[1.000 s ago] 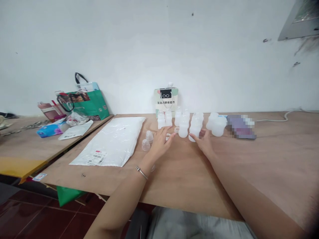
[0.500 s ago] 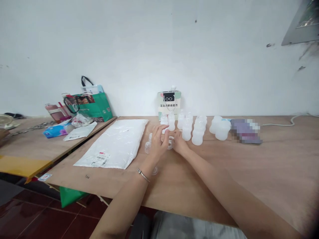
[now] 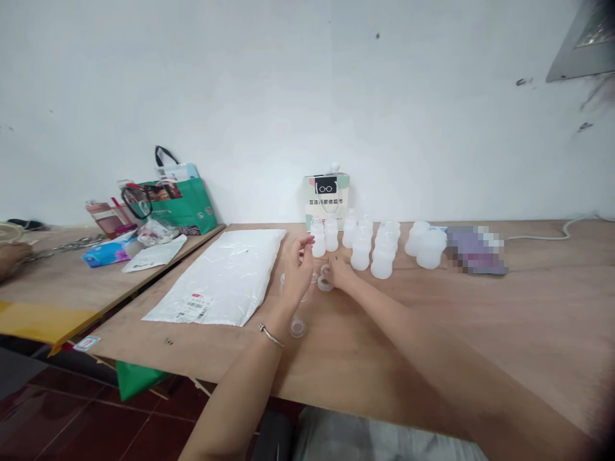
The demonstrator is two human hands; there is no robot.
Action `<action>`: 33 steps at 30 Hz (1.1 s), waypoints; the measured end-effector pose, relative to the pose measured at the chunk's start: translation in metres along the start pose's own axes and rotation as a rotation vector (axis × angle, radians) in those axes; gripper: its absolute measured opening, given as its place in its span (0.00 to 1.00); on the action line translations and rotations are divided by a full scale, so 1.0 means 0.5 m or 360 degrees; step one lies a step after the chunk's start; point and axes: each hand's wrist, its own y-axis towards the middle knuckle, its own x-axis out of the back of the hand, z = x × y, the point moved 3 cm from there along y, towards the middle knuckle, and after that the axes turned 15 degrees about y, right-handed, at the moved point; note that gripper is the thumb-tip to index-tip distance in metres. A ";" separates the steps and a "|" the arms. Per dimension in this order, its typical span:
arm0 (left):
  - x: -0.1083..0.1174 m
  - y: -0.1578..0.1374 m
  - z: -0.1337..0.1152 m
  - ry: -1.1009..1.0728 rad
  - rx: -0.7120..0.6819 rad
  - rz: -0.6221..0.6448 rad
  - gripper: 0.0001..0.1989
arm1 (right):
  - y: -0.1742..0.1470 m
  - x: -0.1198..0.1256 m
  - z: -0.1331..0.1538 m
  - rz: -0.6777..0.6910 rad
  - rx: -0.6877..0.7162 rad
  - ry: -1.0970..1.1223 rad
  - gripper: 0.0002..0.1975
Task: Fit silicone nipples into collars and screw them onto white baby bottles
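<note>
My right hand (image 3: 340, 271) is low over the table, its fingers closed at the edge of a translucent plastic ring-shaped cap (image 3: 325, 286); the fingertips are partly hidden. To its left my left hand (image 3: 300, 266) is raised with loosely bent fingers apart, and I see nothing in it. More clear caps lie below and behind the left hand, partly covered by it. One clear round cap (image 3: 298, 328) lies nearer the table's front edge. Beyond my hands small frosted bottles (image 3: 318, 243) with clear domed tops stand upright, and more frosted bottles (image 3: 383, 259) stand in rows to the right.
A white mailing bag (image 3: 221, 275) lies flat at left. A paper bag (image 3: 312, 192) stands against the wall. Further right are a blurred purple packet (image 3: 475, 253) and a white cable (image 3: 548, 238). The left table holds a green bag (image 3: 192, 205) and a blue packet (image 3: 108, 253).
My left hand has drawn slightly left, its fingers more upright and away from the caps. My right hand has shifted a little left and nearer with the ring-shaped cap.
</note>
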 end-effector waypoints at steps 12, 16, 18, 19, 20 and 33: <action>-0.059 -0.020 0.055 0.1428 -0.0475 0.0996 0.17 | -0.183 0.083 -0.008 0.0215 0.0175 -0.0147 0.08; -0.082 -0.027 0.068 0.1511 -0.0439 0.1096 0.14 | -0.203 0.090 -0.003 0.0128 0.0224 -0.0217 0.10; -0.092 -0.029 0.072 0.1532 -0.0421 0.1136 0.13 | -0.207 0.087 0.003 0.0041 0.0296 -0.0259 0.11; -0.096 -0.030 0.073 0.1539 -0.0414 0.1150 0.13 | -0.209 0.084 0.006 0.0025 0.0356 -0.0268 0.11; -0.099 -0.031 0.074 0.1547 -0.0405 0.1159 0.13 | -0.212 0.081 0.007 0.0029 0.0419 -0.0271 0.10; -0.073 -0.023 0.052 0.1519 -0.0307 0.0896 0.10 | -0.222 0.088 0.004 0.0114 0.0052 0.1322 0.10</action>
